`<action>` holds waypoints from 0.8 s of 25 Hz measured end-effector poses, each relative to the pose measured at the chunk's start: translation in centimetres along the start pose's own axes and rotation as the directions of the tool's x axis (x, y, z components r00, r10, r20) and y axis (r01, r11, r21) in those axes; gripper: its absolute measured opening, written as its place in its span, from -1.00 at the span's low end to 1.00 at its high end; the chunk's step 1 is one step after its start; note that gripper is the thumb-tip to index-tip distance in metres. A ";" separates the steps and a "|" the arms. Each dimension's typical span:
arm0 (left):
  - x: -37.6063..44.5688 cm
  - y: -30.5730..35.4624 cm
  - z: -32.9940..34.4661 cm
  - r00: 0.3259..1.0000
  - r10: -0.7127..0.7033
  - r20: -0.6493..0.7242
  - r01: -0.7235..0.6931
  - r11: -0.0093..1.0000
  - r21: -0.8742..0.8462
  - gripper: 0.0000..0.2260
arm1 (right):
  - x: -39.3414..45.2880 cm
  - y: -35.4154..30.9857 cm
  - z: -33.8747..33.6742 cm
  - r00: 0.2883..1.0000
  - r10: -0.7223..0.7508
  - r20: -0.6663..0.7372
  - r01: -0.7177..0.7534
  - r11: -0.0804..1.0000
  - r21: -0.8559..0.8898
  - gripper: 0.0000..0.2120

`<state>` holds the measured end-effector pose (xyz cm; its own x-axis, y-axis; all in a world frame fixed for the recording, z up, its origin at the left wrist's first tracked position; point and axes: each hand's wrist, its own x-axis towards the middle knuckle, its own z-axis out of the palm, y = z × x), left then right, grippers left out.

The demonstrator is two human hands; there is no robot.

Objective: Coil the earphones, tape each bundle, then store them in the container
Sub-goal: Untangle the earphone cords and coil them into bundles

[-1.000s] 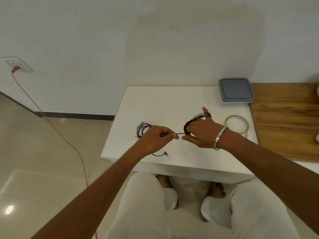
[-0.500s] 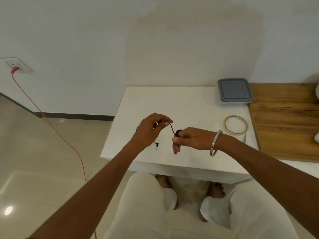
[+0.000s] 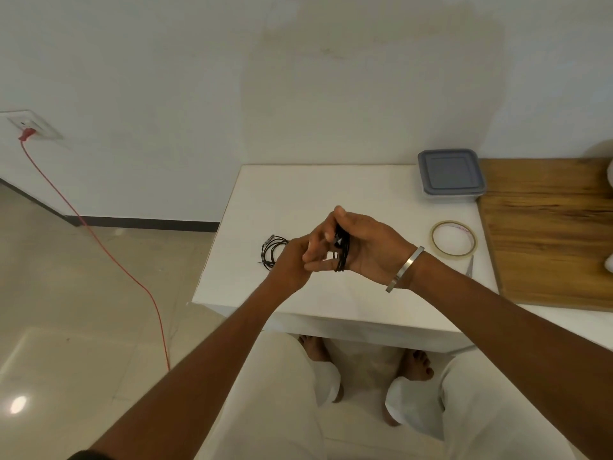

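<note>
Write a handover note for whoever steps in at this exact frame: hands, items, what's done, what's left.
Right hand: black earphone coil looped around its fingers.
Left hand: at the coil, pinching the cable end; exact grip is blurred.
Second earphone bundle lies on the white table, left of the hands; no tape visible on it.
Tape roll and scissors lie to the right; lidded container at the back, closed.
Left: finish coiling, tape both bundles, store them.
</note>
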<state>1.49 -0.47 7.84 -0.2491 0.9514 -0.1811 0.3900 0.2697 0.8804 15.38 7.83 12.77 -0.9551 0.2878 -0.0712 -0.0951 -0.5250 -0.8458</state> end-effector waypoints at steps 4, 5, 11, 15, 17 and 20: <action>0.0 -1.5 1.2 1.000 -0.004 0.027 0.005 1.000 -0.028 -0.82 | 0.3 -0.7 0.0 0.992 -0.088 -0.094 0.099 0.988 0.121 -0.62; -0.4 -1.5 1.4 0.998 0.004 0.061 -0.004 1.000 -0.010 -0.82 | 0.4 -0.9 -0.1 0.986 -0.108 -0.130 0.123 0.985 0.119 -0.62; -2.1 -0.7 2.7 0.985 -0.003 0.172 0.009 0.999 -0.034 -0.73 | 1.2 -0.5 -1.2 0.905 -0.243 -0.349 0.176 0.961 -0.213 -0.63; -2.6 0.2 2.7 0.978 -0.021 0.206 0.033 0.998 -0.057 -0.71 | 0.8 0.3 -2.1 0.884 -0.332 -0.328 0.099 0.820 -0.564 -0.64; -2.7 0.5 2.3 0.982 -0.017 0.186 0.025 0.999 -0.038 -0.71 | 0.6 0.9 -2.5 0.907 -0.334 -0.256 0.045 0.683 -0.729 -0.65; -2.7 0.7 1.6 0.991 -0.034 0.130 0.039 0.999 -0.035 -0.74 | 0.4 1.8 -3.2 0.936 -0.290 -0.198 -0.001 0.561 -0.828 -0.67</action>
<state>3.91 -2.65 8.23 -0.1448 0.9529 -0.2664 0.3484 0.3011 0.8877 15.78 9.59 9.56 -0.8111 0.5801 0.0744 0.1800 0.3687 -0.9120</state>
